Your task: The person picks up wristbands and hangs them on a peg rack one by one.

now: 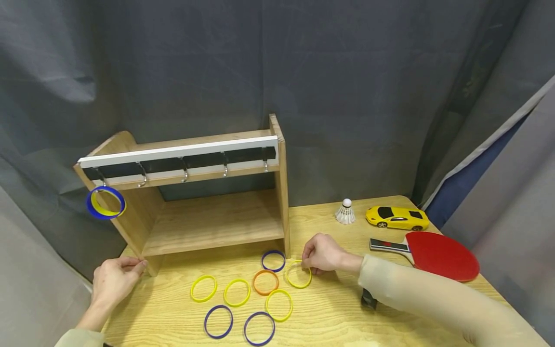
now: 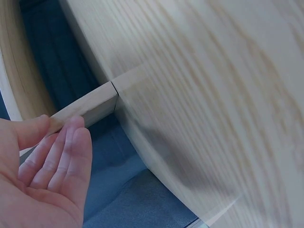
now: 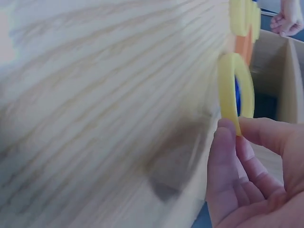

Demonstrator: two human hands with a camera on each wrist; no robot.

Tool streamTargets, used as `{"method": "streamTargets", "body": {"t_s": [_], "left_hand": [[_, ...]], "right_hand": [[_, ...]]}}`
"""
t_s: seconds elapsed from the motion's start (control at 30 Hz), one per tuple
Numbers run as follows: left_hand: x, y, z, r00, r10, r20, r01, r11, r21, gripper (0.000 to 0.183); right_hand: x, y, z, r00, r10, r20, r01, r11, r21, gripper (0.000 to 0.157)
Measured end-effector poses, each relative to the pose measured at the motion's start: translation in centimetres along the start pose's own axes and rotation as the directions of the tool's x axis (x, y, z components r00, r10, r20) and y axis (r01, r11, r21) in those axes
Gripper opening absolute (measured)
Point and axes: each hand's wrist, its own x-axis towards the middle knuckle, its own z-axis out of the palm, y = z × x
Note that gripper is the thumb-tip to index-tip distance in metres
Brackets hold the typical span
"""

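Observation:
My right hand (image 1: 325,253) pinches the near edge of a yellow wristband (image 3: 228,88) between thumb and fingertips, beside the shelf's right leg. At the left, my left hand (image 1: 116,282) holds the lower front edge of the wooden shelf (image 1: 217,219) between thumb and fingers (image 2: 78,152). Several metal hooks (image 1: 185,174) line the shelf's front. A blue wristband (image 1: 96,210) and a yellow one behind it hang from the leftmost hook. On the table lie a blue wristband (image 1: 273,270), an orange wristband (image 1: 255,288) and several other yellow and blue ones.
At the back right of the table (image 1: 338,318) stand a shuttlecock (image 1: 345,213) and a yellow toy car (image 1: 396,218). A red table tennis paddle (image 1: 440,255) lies in front of them, beyond my right forearm. Dark curtain (image 1: 347,96) hangs behind the table.

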Motion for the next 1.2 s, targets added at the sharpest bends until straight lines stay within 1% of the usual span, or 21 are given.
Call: {"method": "streamTargets", "body": {"t_s": [0.23, 0.37, 0.6, 0.73, 0.93, 1.2], "left_hand": [[0.1, 0.0, 0.0, 1.0, 0.011, 0.004, -0.011, 1.0, -0.002, 0.019], [0.1, 0.0, 0.0, 1.0, 0.019, -0.01, -0.019, 1.0, 0.004, 0.018], [0.0, 0.0, 0.0, 1.0, 0.022, -0.01, -0.022, 1.0, 0.0, 0.017], [0.0, 0.0, 0.0, 1.0, 0.019, -0.013, -0.019, 1.0, -0.003, 0.017], [-0.1, 0.0, 0.0, 1.0, 0.007, -0.012, -0.007, 1.0, 0.002, 0.017], [0.0, 0.0, 0.0, 1.0, 0.014, -0.016, -0.014, 1.0, -0.003, 0.017]], "right_hand": [[-0.8, -1.1, -1.0, 1.0, 0.005, 0.006, -0.005, 0.998, 0.07, 0.012], [-1.1, -1.8, -1.3, 1.0, -0.006, 0.003, 0.005, 0.996, 0.091, 0.01], [-1.6, -3.2, -1.7, 0.998, -0.064, 0.002, 0.064, 0.991, 0.116, 0.01], [-1.9, -4.3, -1.7, 0.997, -0.082, 0.01, 0.08, 0.988, 0.133, 0.008], [-1.9, -5.8, -1.4, 0.994, -0.111, 0.021, 0.104, 0.975, 0.196, 0.011], [-1.4, -8.1, -1.2, 0.993, -0.112, 0.034, 0.097, 0.951, 0.293, 0.015]]}}
